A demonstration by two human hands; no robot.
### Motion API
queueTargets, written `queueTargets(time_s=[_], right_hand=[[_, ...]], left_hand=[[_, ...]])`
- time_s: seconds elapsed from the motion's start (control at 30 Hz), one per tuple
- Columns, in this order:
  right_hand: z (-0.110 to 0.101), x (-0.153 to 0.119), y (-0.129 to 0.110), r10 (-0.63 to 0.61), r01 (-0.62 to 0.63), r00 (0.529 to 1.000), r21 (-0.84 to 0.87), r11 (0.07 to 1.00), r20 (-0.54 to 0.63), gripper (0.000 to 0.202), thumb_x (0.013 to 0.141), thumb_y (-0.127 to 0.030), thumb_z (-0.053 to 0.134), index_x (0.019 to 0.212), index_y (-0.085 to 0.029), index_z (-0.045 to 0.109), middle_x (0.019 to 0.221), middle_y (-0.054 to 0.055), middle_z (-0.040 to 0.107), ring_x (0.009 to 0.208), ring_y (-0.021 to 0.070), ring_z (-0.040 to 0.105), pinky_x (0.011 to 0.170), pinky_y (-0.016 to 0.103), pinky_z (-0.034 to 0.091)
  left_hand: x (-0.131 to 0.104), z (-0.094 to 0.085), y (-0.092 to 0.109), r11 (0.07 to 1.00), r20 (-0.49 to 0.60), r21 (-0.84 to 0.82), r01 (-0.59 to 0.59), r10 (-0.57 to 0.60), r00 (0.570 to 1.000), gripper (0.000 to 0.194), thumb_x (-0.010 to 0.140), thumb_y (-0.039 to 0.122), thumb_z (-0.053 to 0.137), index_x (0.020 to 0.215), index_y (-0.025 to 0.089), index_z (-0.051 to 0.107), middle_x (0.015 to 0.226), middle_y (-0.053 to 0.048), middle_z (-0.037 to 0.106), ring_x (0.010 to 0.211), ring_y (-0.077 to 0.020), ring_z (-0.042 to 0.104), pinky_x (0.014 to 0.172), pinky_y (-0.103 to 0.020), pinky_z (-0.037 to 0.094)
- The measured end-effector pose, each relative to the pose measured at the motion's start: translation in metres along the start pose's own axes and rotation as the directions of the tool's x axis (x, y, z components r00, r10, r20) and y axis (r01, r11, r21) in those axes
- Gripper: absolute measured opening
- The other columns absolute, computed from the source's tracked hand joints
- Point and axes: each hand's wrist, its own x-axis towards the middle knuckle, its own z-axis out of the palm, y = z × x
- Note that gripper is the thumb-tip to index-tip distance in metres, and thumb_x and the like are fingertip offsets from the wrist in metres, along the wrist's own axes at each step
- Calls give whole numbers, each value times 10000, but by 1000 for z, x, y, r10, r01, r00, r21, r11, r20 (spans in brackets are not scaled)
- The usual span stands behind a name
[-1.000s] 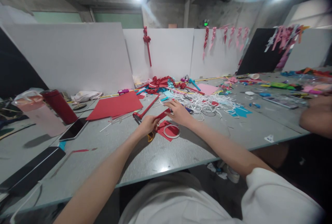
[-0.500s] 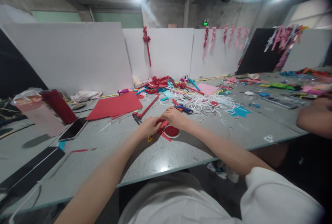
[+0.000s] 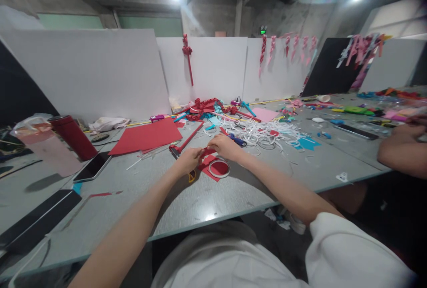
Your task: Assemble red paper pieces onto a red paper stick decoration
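My left hand [image 3: 189,161] and my right hand [image 3: 224,145] meet at the middle of the table, fingers pinched on a small strip of red paper [image 3: 207,150] between them. Just below lies a flat piece of red paper [image 3: 207,168], with a white tape roll [image 3: 219,168] resting on its right part. Yellow-handled scissors [image 3: 191,176] lie partly hidden under my left hand. Beyond that hand is a red paper stick [image 3: 191,138] with a knotted end. A dark blue glue gun, as it appears, [image 3: 237,140] lies past my right hand.
Red sheets [image 3: 147,135], a phone [image 3: 92,166], a red flask [image 3: 72,136] and a pink bottle [image 3: 46,148] stand or lie at left. White paper strips [image 3: 267,133] pile up behind my right hand. A co-worker's arm [image 3: 400,150] rests at the right edge.
My hands have drawn slightly apart, and more of the red strip shows between the fingertips. More of the flat red paper below is visible. The view has shifted slightly.
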Motion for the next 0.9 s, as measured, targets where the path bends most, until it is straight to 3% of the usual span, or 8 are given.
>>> queueTargets(time_s=[0.27,0.47,0.53,0.6,0.63,0.7,0.8,0.9], right_hand=[[-10,-5,22,129,-126,985,34,991,-110,169,954,-172,612,868,-158,757,842,82,726,875,214,606,826,313,423],[-6,-8,17,173,-159,975,112,981,-136,165,946,-155,595,862,-163,736,829,73,704,848,199,604,828,303,424],[-5,-10,17,228,-201,964,184,962,-139,177,939,-152,574,855,-165,729,811,59,699,811,186,601,780,286,416],[-5,-12,18,330,-278,934,298,913,-138,187,927,-181,561,829,-163,719,762,35,686,741,168,585,717,270,401],[-5,-12,19,388,-319,912,365,875,-131,196,922,-213,558,813,-161,713,733,22,675,706,160,571,689,265,392],[-4,-11,20,478,-378,874,487,787,-94,236,911,-296,560,779,-157,698,682,3,645,649,148,536,644,259,373],[0,-8,18,505,-398,863,618,678,3,310,881,-416,587,735,-156,672,616,-12,589,585,132,484,595,256,353],[3,-6,12,434,-397,893,665,633,121,351,855,-473,622,714,-153,660,581,-18,559,555,119,461,564,247,346]], left_hand=[[4,6,4,993,-44,-99,63,-67,997,550,1027,542,298,771,187,633,631,-40,674,596,-173,605,619,-285,432],[2,9,5,997,-96,-72,39,-46,994,513,1040,475,309,753,188,622,633,-34,666,604,-162,608,657,-288,441],[-1,8,7,999,-138,-45,0,-6,990,429,1036,430,352,833,183,638,683,-29,674,639,-158,613,679,-287,448],[-3,7,10,999,-189,-36,-38,31,982,290,1009,397,448,1064,178,630,800,-28,691,663,-150,608,672,-281,456],[-4,6,12,998,-216,-30,-62,54,975,311,985,386,505,1206,181,584,887,-36,692,687,-149,607,665,-277,463],[-6,5,16,991,-272,1,-131,127,954,540,934,364,600,1422,205,434,1095,-76,653,779,-154,611,689,-280,488],[-5,3,20,975,-363,72,-209,220,906,723,904,332,653,1530,229,306,1292,-137,538,908,-174,597,779,-312,517],[-5,1,21,969,-405,106,-221,245,881,620,919,317,647,1480,222,404,1352,-157,492,997,-195,601,857,-341,517]])
